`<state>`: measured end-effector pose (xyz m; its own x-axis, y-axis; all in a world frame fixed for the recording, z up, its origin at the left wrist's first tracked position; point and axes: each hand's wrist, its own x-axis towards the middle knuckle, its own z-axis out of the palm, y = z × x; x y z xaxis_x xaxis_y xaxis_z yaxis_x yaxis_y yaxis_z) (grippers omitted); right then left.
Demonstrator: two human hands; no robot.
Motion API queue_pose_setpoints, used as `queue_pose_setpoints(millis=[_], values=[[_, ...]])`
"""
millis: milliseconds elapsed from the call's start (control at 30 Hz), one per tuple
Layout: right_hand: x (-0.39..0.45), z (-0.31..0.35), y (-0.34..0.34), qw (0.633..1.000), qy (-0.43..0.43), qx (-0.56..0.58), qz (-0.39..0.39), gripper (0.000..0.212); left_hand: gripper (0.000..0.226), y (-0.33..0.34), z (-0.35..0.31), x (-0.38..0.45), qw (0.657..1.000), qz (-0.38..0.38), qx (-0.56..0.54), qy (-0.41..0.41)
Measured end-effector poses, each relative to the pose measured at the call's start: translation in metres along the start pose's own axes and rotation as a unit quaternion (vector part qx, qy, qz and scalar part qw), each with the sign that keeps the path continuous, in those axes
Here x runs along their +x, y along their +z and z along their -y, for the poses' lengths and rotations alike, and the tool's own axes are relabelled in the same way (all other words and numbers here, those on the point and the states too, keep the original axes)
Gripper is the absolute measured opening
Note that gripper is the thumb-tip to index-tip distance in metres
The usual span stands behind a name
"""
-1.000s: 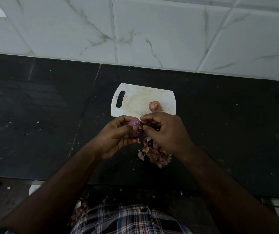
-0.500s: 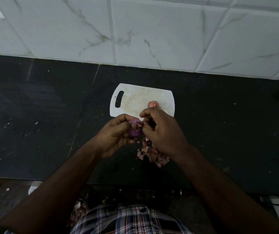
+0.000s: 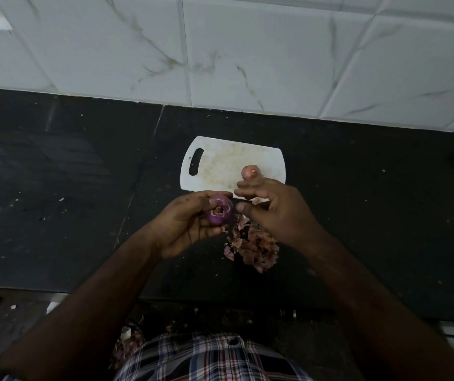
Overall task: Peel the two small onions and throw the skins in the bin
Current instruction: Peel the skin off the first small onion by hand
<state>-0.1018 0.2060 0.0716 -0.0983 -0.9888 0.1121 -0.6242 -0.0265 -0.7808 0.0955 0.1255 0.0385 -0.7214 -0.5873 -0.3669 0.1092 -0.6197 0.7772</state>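
Onion (image 3: 219,210) gripped in my left hand (image 3: 184,224), right hand (image 3: 272,210) just beside it (fingers loosely spread), skins (image 3: 253,247) beneath my right hand.

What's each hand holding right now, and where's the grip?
The left hand grips the purple onion round its sides, its end facing the camera. The right hand holds nothing that shows; its fingers are loosely spread.

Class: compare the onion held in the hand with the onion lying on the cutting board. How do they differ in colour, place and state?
The held onion is glossy purple; the board onion is pale pinkish-tan. The held onion is gripped in the left hand above the dark counter; the board onion lies untouched on the white cutting board. The held onion looks largely peeled; the board onion seems to keep its dry skin. Both are small and round.
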Motion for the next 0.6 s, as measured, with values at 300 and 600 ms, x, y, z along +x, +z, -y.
queue_pose_setpoints(millis=[300, 600], values=[[0.002, 0.014, -0.005, 0.996, -0.055, -0.023, 0.06, 0.035, 0.031, 0.005, 0.0, 0.0, 0.997, -0.006, 0.076, 0.03], [0.003, 0.014, 0.004, 0.991, -0.075, -0.103, 0.034, 0.027, 0.028, 0.005, 0.002, 0.001, 0.99, 0.002, 0.126, 0.069]])
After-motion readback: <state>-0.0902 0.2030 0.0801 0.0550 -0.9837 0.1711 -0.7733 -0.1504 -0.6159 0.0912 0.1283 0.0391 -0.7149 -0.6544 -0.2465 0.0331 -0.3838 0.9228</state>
